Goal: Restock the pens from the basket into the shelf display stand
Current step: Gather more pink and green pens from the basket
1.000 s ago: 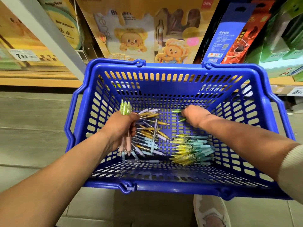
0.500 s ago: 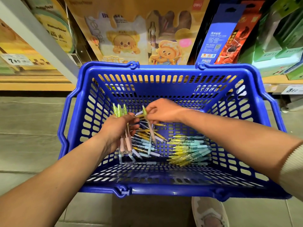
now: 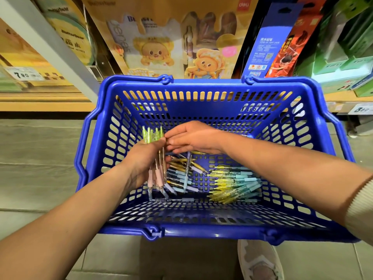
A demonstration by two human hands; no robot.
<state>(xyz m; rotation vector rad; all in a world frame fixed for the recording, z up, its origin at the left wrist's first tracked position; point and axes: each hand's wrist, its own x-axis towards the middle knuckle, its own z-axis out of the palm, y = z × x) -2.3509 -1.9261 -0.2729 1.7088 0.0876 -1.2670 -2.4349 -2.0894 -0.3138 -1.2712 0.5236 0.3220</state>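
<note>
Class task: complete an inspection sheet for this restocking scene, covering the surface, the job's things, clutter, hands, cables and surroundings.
Surface: grey tiled floor beneath the blue basket.
Job's things: bunch of pens in the left hand; mixed loose pens and a yellow-capped pile on the basket bottom.
Clutter: nothing seen.
Hands: left hand grips the bunch; right hand has its fingertips at the bunch's top, and whether it holds a pen is unclear.
Cables: nothing seen.
Surroundings: wooden shelf with a cartoon display card, price tag and green boxes; a shoe below the basket.
</note>
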